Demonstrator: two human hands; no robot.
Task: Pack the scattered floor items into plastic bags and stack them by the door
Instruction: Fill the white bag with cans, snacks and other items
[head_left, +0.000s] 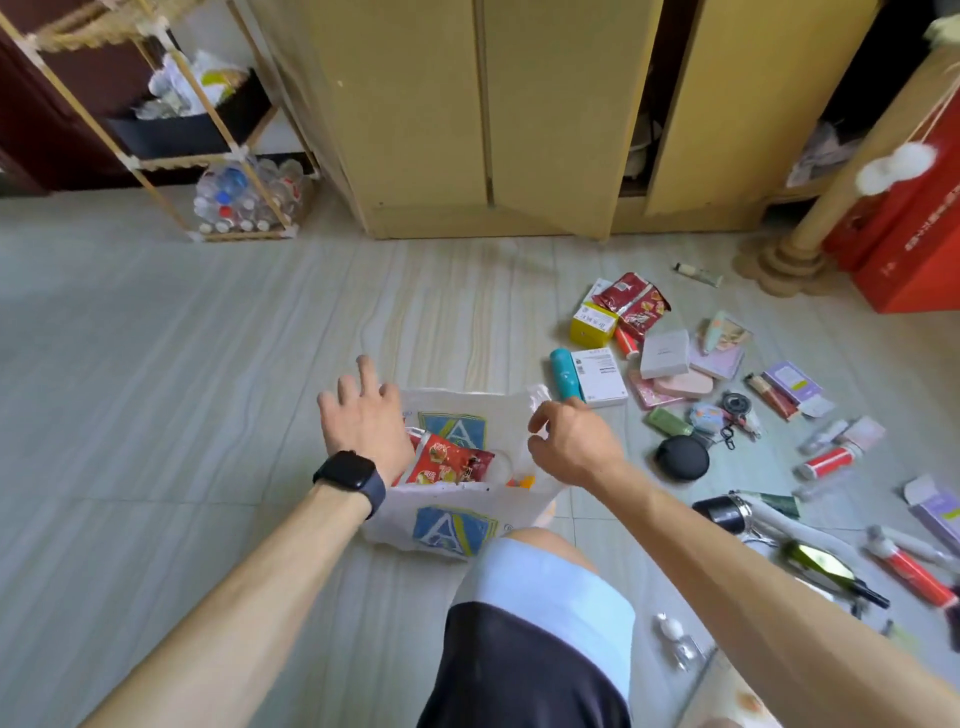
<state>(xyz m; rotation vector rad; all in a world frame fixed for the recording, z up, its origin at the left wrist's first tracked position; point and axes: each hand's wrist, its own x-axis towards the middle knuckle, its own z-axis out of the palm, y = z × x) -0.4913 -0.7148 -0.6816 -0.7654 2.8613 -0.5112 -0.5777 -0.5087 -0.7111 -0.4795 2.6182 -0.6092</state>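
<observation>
Plastic bag: the plastic bag (447, 530), white with a blue letter print, lies on the floor tiles just in front of the person's knee (540, 571), with its mouth open and facing up.
In the bag: a red snack packet (447, 460) and a small orange thing (525, 482) sit in the mouth; whatever lies under them is hidden.
Done: little, by the look of it. One bag is partly filled and not tied, and no packed bag shows stacked anywhere.
Left: most of the job, judging from the spread to the right of the bag. Filling, closing and carrying to the door are all to come, and which way the door lies from the bag cannot be told.
Right hand: the right hand (571, 441) is at the bag's right rim with fingers curled. Thumb and forefinger seem to pinch a fold of the plastic and lift it.
Left hand: the left hand (363, 415), with a dark watch (350, 475) on its wrist, is over the bag's left rim, palm down, fingers spread and nearly straight. It grasps nothing; whether the palm touches the plastic cannot be told.
Nearest items: a teal bottle (566, 379) and a white box (600, 376) lie just right of the bag's far corner. A black round case (681, 457) lies right of the bag.
Farther items: a yellow box (592, 325) and red packets (636, 304) lie beyond and right of the bag. A dark glass bottle (826, 564) lies well to its right among tubes and small boxes.
Room: a yellow cupboard (426, 104) stands beyond the bag, and a rack of empty bottles (249, 197) stands beyond it to the left.
</observation>
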